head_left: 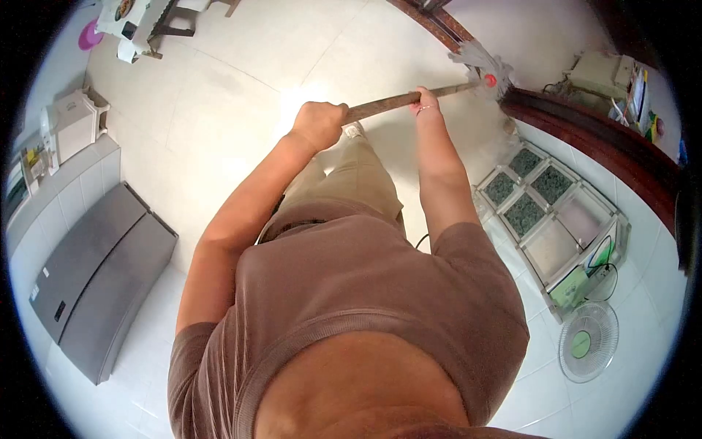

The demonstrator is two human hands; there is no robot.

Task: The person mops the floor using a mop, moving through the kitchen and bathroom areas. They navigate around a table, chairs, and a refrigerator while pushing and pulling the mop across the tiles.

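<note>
left hand (pixel 318 124): grip closed round mop handle (pixel 387 102)
right hand (pixel 425 100): grip closed round it, nearer mop head (pixel 479 60)
mop head: beside dark wooden ledge (pixel 585 126)

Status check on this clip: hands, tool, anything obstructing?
Left hand and right hand shut on mop handle. Mop head by dark wooden counter. Glass case close alongside.

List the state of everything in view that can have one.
left hand: closed round the mop handle
right hand: closed round the mop handle, nearer the mop head
mop handle: held in both hands, pointing away from the body
mop head: at the far end, beside the wooden ledge
fridge: doors shut
fan: cannot tell if it is running
</note>
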